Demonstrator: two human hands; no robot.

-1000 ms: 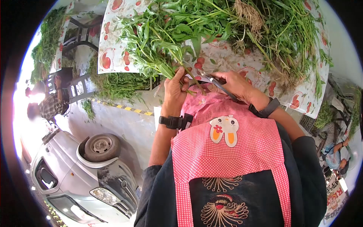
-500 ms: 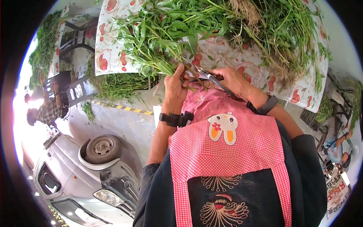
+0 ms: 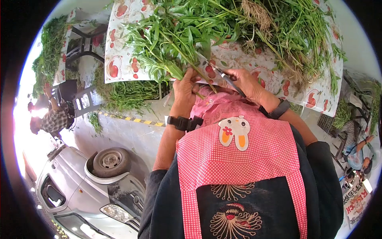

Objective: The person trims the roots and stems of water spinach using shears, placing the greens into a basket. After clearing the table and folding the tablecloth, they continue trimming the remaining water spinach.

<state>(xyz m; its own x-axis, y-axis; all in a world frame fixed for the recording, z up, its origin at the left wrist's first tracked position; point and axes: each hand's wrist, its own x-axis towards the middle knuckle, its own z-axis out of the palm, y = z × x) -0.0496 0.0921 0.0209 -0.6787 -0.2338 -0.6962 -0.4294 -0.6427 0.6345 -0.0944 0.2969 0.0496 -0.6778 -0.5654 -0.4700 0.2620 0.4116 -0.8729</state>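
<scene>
My left hand (image 3: 185,91) is closed round the stems of a leafy green plant (image 3: 169,47) at the near edge of the table. In my right hand (image 3: 246,83) is a pair of scissors (image 3: 225,76), its blades pointing up and left, close to a long stem. The leafy tops fan out over the cloth, up and left of my left hand. A pile of green plants (image 3: 294,36) with pale roots (image 3: 258,15) lies beyond my right hand. The cut ends of the stems hang over my pink checked apron (image 3: 238,167).
The table has a cherry-patterned cloth (image 3: 246,59). More greens (image 3: 127,95) lie below its left side. A silver car (image 3: 79,187) stands at the lower left. One person (image 3: 55,117) is at the far left, another (image 3: 354,155) at the far right.
The scissors and my right hand have shifted slightly, with the blades now apart from my left fingers and nearer the long stem. The view has turned a little.
</scene>
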